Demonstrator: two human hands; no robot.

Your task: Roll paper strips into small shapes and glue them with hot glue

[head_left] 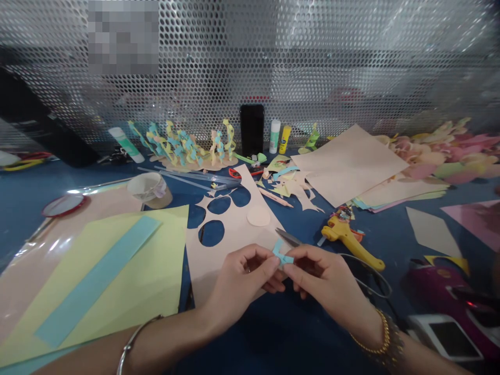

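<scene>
Left arm [172,336]: bare from what I can see here, with one bangle [125,348] on it.
Bangle: thin, smooth and silver, curved round, with a dark bit near one end.
Left hand [244,273]: there's a tiny shiny spot by one finger, maybe a ring, too small to be sure.
Right hand [332,273]: bare fingers.
Right wrist [367,317]: a gold bracelet [386,333] like little beads in a row.
Next to it: a wider, dark brown, bumpy band [392,351], a bit blurry.
</scene>
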